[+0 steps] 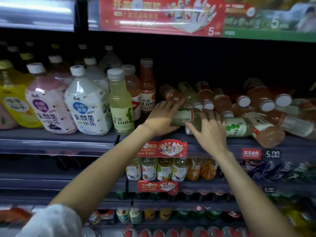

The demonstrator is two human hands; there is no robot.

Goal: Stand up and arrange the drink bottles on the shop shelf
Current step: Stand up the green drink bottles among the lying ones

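A pale green drink bottle (185,117) lies on its side at the front of the shelf (196,141). My left hand (162,117) grips its base end and my right hand (208,127) holds its neck end. Behind and to the right, several pink and green bottles (256,106) lie toppled in a heap. Left of my hands, a green bottle (120,103), a peach bottle (132,86) and a red bottle (147,86) stand upright in a row running backward.
Large pink (49,103), white (87,103) and yellow (12,100) jugs stand at the shelf's left. Price tags (272,153) and a red promo card (162,148) hang on the shelf edge. Lower shelves hold more bottles (157,169).
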